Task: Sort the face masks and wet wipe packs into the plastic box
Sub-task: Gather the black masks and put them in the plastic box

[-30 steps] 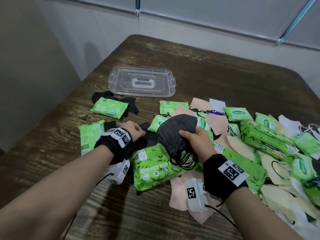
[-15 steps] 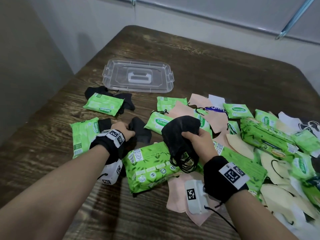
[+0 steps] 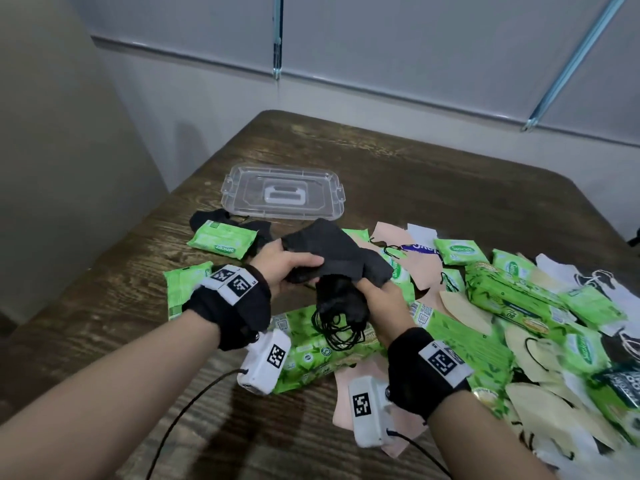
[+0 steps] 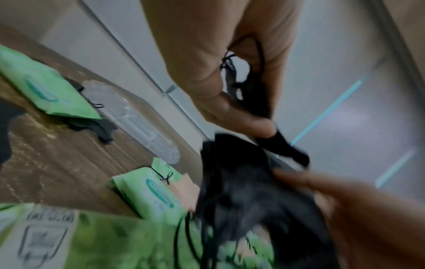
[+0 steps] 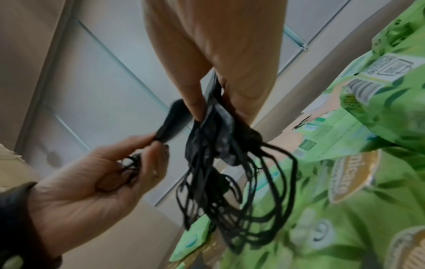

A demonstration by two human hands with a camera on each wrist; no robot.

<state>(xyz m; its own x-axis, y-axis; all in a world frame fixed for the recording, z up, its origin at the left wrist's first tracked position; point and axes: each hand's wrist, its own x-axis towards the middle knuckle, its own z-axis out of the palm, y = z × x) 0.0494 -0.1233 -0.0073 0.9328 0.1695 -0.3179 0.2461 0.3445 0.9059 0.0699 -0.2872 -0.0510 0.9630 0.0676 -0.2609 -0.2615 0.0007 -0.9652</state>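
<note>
Black masks (image 3: 332, 251) are bunched in both fists, left hand (image 3: 284, 268) and right hand (image 3: 377, 299) gripping; gathering step. The box itself isn't visible, only the lid (image 3: 284, 195) at twelve o'clock.

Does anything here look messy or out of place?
Yes. Only the clear lid lies on the table; no box is in view. Wet wipe packs and masks sprawl in a heap, and the held black masks trail tangled ear loops.

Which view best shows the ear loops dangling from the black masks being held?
The right wrist view: the ear loops hang large in a tangled bunch below the right hand. The head view shows them small against a green wipe pack. The left wrist view shows only blurred strands at the bottom.
</note>
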